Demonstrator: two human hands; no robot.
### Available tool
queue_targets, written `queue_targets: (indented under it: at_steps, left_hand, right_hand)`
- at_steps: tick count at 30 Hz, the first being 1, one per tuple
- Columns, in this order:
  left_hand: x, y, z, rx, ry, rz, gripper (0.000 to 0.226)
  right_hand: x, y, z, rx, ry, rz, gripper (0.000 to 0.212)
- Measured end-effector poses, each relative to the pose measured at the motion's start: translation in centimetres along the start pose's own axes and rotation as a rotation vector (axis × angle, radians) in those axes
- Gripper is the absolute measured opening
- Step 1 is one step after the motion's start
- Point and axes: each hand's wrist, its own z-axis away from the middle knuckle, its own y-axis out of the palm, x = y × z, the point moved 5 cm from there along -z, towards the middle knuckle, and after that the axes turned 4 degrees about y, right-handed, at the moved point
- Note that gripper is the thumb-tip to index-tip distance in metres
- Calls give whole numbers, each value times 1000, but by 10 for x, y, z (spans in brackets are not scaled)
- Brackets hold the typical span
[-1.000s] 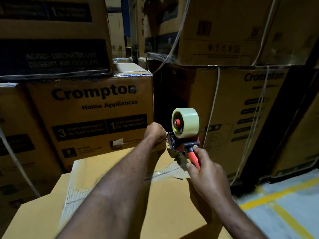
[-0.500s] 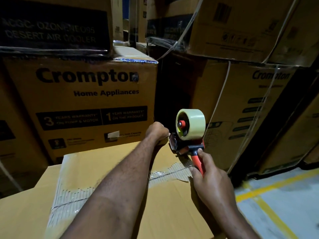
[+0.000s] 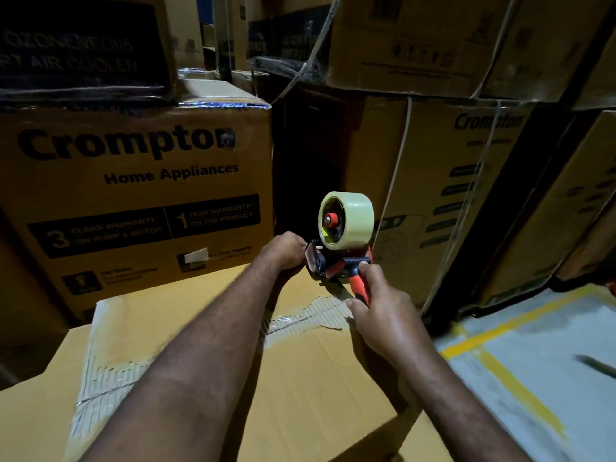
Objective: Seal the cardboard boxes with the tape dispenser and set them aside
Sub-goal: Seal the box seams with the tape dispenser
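Observation:
A plain cardboard box [image 3: 300,378] fills the lower middle of the head view, its top flaps crossed by old torn tape. The tape dispenser [image 3: 340,248], red and black with a pale roll of tape on top, sits at the box's far edge. My right hand [image 3: 383,315] grips its red handle. My left hand [image 3: 283,251] is curled at the dispenser's front end, at the far edge of the box; what its fingers hold is hidden.
Stacked printed cartons [image 3: 140,195] stand close behind on the left, and more strapped cartons [image 3: 466,195] on the right, with a dark gap between them. Grey floor with yellow lines [image 3: 506,378] lies to the right of the box.
Both hands and the dispenser have stayed at the box's far edge. The camera has moved closer and tilted slightly, so the stacked cartons look larger.

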Motion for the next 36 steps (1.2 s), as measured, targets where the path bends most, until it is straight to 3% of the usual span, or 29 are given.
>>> queue_targets:
  at_steps: [6, 12, 19, 21, 23, 24, 27, 31, 34, 36]
  left_hand:
    - [-1, 6, -3, 67, -59, -29, 27]
    - [2, 5, -2, 66, -160, 3, 65]
    - [3, 5, 1, 8, -176, -48, 67]
    - [-9, 1, 6, -129, -60, -254, 54]
    - [-35, -1, 21, -300, 211, -361, 28]
    - [-47, 2, 28, -280, 311, -323, 21]
    - [-59, 29, 35, 61, 437, -358, 19]
    - [-55, 30, 20, 392, 274, -330, 19]
    - [-46, 27, 14, 475, 260, -410, 50]
    - [-39, 28, 14, 425, 273, -514, 55]
  right_hand:
    - [0, -12, -5, 56, -5, 11, 47]
    - [-15, -33, 15, 110, 42, 31, 48]
    - [-34, -44, 54, 105, 90, 74, 55]
    - [-30, -43, 57, 78, 74, 104, 53]
    - [-24, -41, 60, 62, 45, 143, 49]
    - [-21, -40, 61, 62, 33, 159, 48]
    - [-19, -36, 62, 70, 14, 182, 46]
    - [-26, -38, 64, 93, 39, 133, 47]
    - [-32, -42, 67, 100, 50, 95, 46]
    - [-33, -41, 68, 98, 52, 90, 47]
